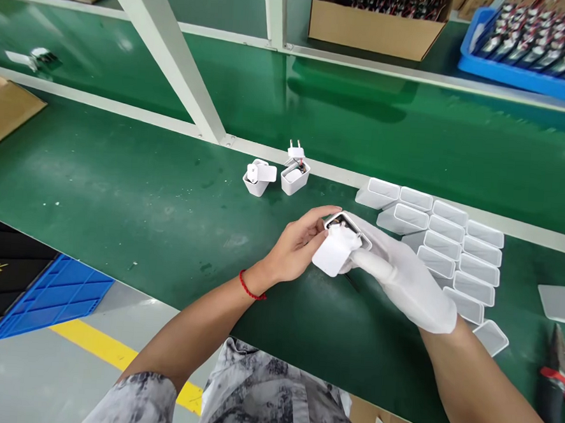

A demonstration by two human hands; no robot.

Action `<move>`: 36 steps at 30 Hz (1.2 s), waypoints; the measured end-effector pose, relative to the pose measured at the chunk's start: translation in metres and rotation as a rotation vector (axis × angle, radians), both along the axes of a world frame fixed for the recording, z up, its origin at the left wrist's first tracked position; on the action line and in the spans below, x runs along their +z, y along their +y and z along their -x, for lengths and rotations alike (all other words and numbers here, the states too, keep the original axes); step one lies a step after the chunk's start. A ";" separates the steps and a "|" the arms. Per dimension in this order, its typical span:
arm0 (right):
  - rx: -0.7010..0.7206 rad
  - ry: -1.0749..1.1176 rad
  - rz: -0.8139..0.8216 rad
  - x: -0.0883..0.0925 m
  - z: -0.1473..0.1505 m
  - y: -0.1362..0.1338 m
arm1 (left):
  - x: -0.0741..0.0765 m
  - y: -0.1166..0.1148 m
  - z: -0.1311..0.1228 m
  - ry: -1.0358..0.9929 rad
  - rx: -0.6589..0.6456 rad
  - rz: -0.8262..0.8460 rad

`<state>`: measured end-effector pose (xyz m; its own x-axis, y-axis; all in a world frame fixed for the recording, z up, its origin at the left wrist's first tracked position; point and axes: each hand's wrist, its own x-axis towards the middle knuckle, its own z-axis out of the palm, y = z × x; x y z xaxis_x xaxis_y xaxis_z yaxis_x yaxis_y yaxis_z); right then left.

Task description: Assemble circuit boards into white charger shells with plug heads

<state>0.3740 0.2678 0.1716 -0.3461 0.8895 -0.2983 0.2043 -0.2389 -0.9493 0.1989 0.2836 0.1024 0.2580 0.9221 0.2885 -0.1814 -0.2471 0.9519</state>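
My bare left hand [296, 244] and my white-gloved right hand [398, 276] meet over the green bench [121, 195]. Together they grip a white charger casing [340, 244] with dark parts showing inside its open top. My right thumb presses on its flat white cover; my left fingers pinch its left edge. Two more white casings [260, 177] [295, 177] stand just beyond my hands, the right one with a two-pin plug part [295, 150] sticking up behind it.
Rows of empty white casings [452, 247] lie right of my hands. A white lid [561, 304] and red-handled pliers [559, 375] are at the far right. At the back stand a cardboard box [375, 26] and a blue tray of parts [536, 48]. A white frame post [176, 64] crosses the bench.
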 end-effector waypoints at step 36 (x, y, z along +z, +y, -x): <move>0.022 -0.044 -0.080 -0.002 0.002 -0.002 | 0.002 -0.011 -0.006 0.168 0.253 -0.373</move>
<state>0.3716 0.2657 0.1699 -0.3537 0.9035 -0.2420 0.2502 -0.1579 -0.9552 0.2045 0.2726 0.1047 0.1104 0.8035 0.5850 0.0768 -0.5937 0.8010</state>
